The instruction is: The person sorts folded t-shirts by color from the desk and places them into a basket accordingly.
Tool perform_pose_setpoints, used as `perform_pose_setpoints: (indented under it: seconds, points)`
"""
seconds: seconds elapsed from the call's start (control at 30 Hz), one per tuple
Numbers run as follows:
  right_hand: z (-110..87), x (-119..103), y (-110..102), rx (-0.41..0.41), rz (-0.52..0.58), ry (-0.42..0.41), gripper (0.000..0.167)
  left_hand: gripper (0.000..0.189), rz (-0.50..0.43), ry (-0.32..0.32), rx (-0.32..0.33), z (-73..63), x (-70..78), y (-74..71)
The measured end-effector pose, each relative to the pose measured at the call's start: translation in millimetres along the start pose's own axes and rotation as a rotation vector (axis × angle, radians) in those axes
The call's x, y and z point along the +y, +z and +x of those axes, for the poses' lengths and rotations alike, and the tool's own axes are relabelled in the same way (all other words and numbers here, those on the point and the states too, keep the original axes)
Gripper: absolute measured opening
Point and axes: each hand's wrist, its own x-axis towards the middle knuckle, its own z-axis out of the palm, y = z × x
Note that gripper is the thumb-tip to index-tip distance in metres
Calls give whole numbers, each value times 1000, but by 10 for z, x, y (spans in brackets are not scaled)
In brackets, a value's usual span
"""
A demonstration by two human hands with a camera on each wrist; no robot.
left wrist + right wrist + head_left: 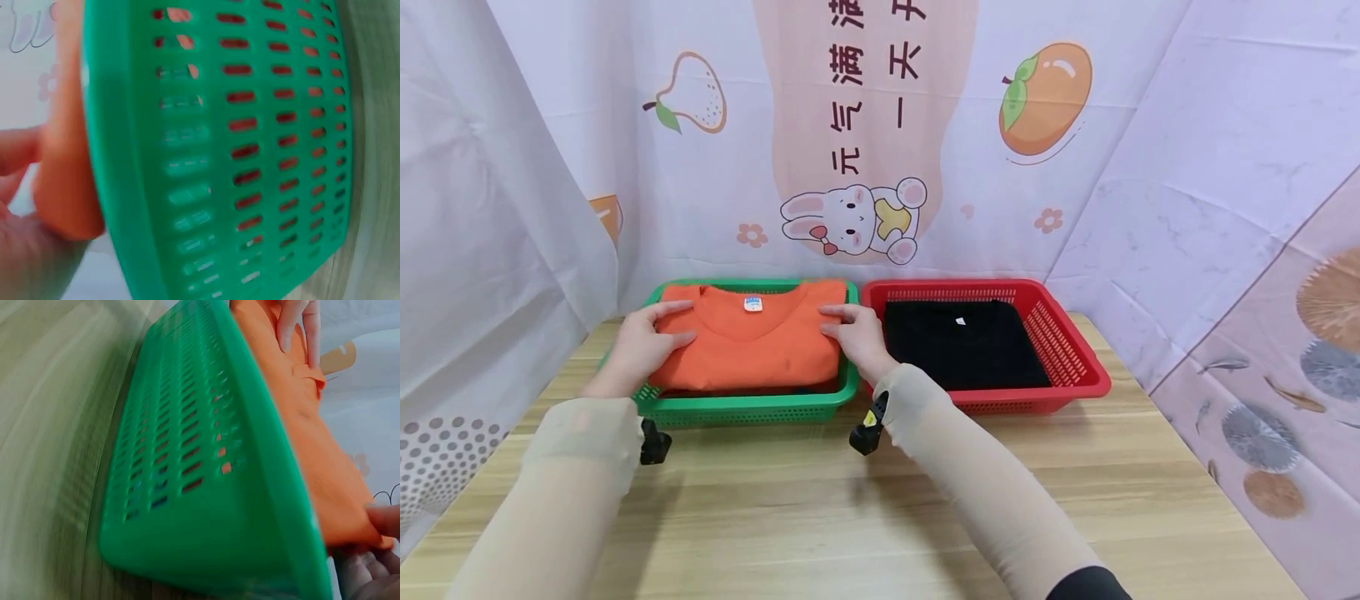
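An orange T-shirt (760,342), folded with its neckline and white-and-blue label facing up, lies in the mouth of a green plastic basket (737,408). My left hand (643,346) holds its left side, thumb and index finger on top of the cloth. At the opposite side my right hand (861,337) grips the shirt; the right wrist view has the thumb (384,519) above the edge and curled fingers (362,575) below. The left hand's lower fingers are hidden. Through the basket's slots, reddish and dark blue patches show beneath the shirt.
A red plastic basket (1078,367) stands to the right, touching or nearly touching the green one, with a folded black garment (962,346) inside. Both baskets stand at the back of the wooden table (775,517), against a printed cloth (880,108). Another curtain (490,208) hangs at the left.
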Motion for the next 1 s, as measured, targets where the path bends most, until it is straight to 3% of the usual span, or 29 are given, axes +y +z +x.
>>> perform_pose_setpoints:
  seconds: [0.2,0.37,0.6,0.77,1.0]
  points:
    - [29,78,-82,-28,74,-15,30,61,62,2,29,-32,-102,-45]
    - [27,85,-146,-48,94,-15,30,60,66,23,-5,-36,-75,-30]
    - [2,76,-291,-106,111,-17,30,57,86,52,18,-25,18,39]
    - [-23,8,-485,-86,89,-36,32,53,108,82,62,-56,128,79]
    - [-73,-111,-865,-42,-20,-99,34,44,195,197,96,-177,345,224]
